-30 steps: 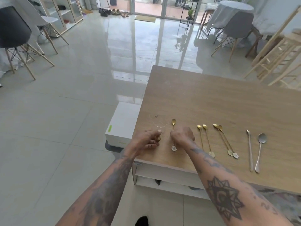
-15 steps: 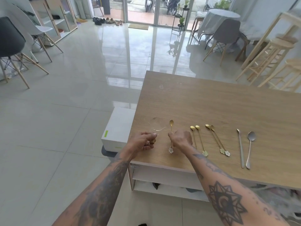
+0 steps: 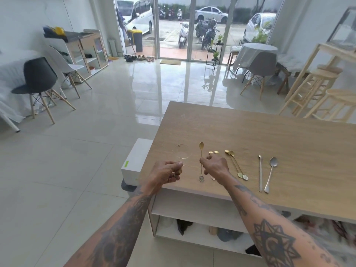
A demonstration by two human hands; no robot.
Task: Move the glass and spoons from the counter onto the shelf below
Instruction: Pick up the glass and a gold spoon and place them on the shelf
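**Inspector A:** Start with the largest item.

**Inspector B:** Wooden worktop [image 3: 269,143], right half of the view. White shelf [image 3: 192,212] beneath its near edge, with dark items too blurred to identify. A white box [image 3: 134,160] sits just beside the worktop's left edge.

**A:** Hands?

**B:** Left hand [image 3: 166,173] at the near left corner, fingers curled with the tips pinched at the near rim of the glass [image 3: 182,154]. The glass is clear and faint; I cannot tell whether it is off the worktop. Right hand [image 3: 215,165] just right of it, fingers pinching the stem of one gold spoon [image 3: 201,162], bowl pointing far, flower end near.

**A:** Remaining cutlery?

**B:** All lying on the worktop. Two gold spoons [image 3: 212,152] partly hidden behind the right hand, another gold pair [image 3: 236,164] further right, then a thin silver spoon [image 3: 260,174] and a broader silver spoon [image 3: 271,174] at the far right.
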